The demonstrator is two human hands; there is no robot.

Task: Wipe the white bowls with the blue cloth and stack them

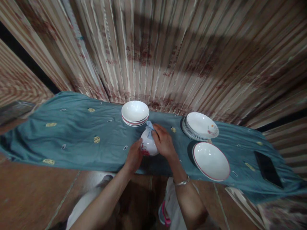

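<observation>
A white bowl (149,147) with a red floral pattern on its outside is tilted between my hands, above the front half of the cloth-covered table. My left hand (134,156) grips the bowl at its left side. In my right hand (164,140) a light blue cloth (150,128) is pinched and pressed against the bowl's upper part. Just behind the held bowl stands a stack of white bowls (135,111) with red rims. The fingertips of my right hand are partly hidden by the cloth and the hand itself.
To the right stand a stack of white plates (202,125) with a floral print and, in front of it, red-rimmed bowls (211,161) near the table edge. A black phone (268,169) lies at the far right of the green tablecloth (79,137). A pleated curtain (153,57) hangs behind.
</observation>
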